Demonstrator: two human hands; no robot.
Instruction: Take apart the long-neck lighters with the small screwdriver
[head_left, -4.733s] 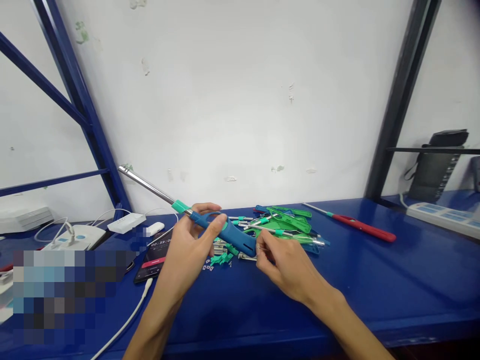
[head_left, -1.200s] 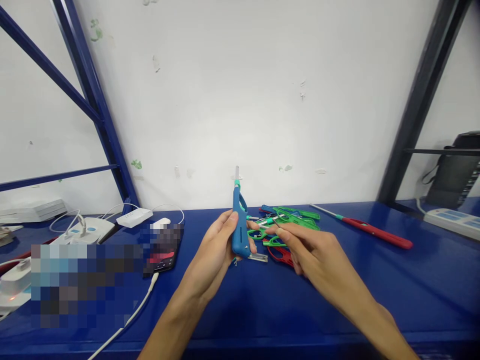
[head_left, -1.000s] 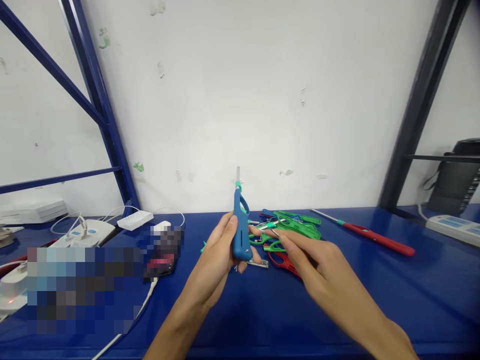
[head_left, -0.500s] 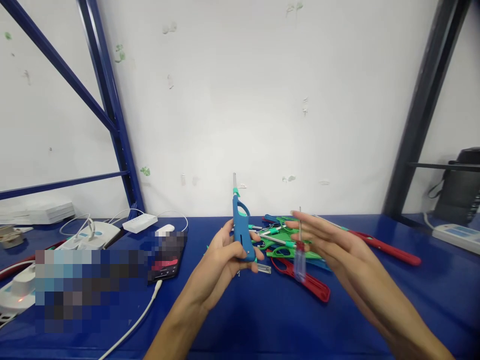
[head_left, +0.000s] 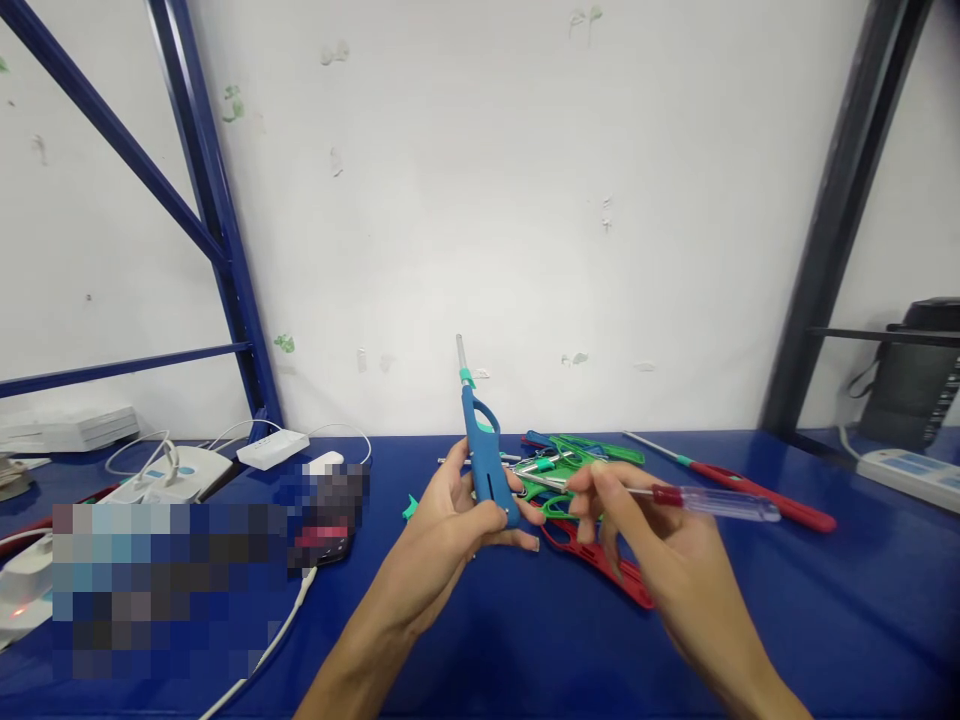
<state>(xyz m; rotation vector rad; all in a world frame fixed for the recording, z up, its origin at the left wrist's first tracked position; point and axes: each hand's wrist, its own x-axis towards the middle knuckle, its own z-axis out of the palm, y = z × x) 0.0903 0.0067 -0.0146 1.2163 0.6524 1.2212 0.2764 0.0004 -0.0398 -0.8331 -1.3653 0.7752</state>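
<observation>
My left hand [head_left: 457, 510] is closed round the body of a blue long-nosed gas lighter [head_left: 489, 462], its metal nozzle pointing up and away. To the right, my right hand [head_left: 645, 520] pinches the shaft of a screwdriver [head_left: 716, 502] with a clear and red handle. The screwdriver lies nearly level, its handle to the right and its shaft toward the lighter. Behind my hands is a pile of green lighter shells [head_left: 600, 450] and metal nozzles. A red shell [head_left: 592, 550] lies below the pile, partly hidden by my right hand.
A red lighter [head_left: 761, 495] with a long nozzle lies at the right on the blue table [head_left: 847, 610]. Power strips [head_left: 180, 470], a phone [head_left: 341, 550] and a white cable [head_left: 289, 625] occupy the left. A white wall stands behind, between metal posts [head_left: 225, 240].
The screwdriver has swung from upright to nearly level in my right hand, whose outstretched fingers have curled into a pinch. The lighter stays in my left hand, tilted slightly more left.
</observation>
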